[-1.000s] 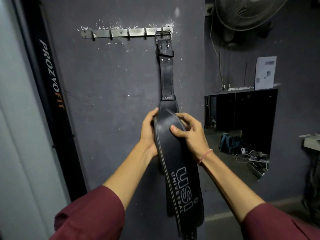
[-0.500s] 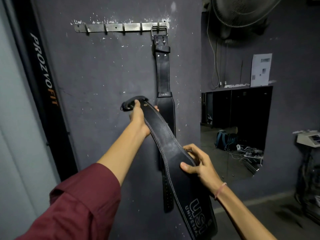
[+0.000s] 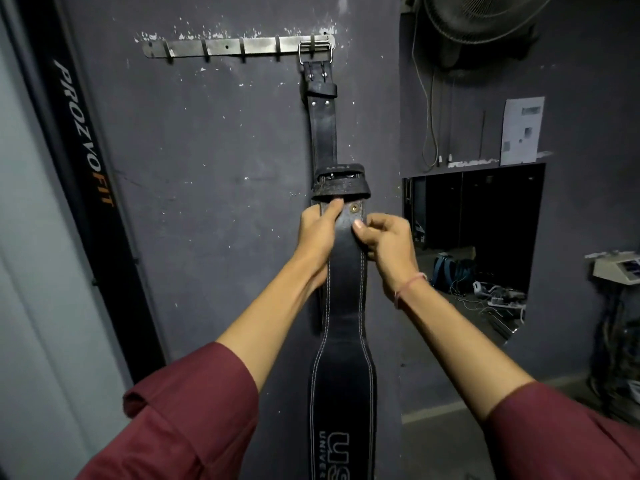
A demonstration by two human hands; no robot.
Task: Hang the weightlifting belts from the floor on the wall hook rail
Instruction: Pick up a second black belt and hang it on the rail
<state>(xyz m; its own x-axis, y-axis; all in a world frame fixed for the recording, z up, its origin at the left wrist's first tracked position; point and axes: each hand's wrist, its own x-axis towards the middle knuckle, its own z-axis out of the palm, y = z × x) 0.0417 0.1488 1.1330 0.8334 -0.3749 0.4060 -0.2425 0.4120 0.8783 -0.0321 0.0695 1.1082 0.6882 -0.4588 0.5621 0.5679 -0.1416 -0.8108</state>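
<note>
A metal hook rail point(image 3: 225, 47) is fixed high on the dark wall. One black belt point(image 3: 324, 133) hangs by its buckle from the rail's rightmost hook. A second black belt point(image 3: 344, 306) with white stitching and USI lettering is held upright in front of it, buckle end up. My left hand point(image 3: 317, 233) grips this belt's left edge just below the buckle end. My right hand point(image 3: 384, 244) pinches its right edge at the same height. The held belt hides the lower part of the hanging belt.
Several hooks left of the hung belt are bare. A black PROZVOFIT post point(image 3: 86, 143) leans at the left. A wall fan point(image 3: 485, 19) is at the top right, above a dark opening point(image 3: 478, 237) with a bag and cables on the floor behind.
The held belt has swung from a slant to upright, and my right hand has moved up from its middle to join my left hand near the buckle end.
</note>
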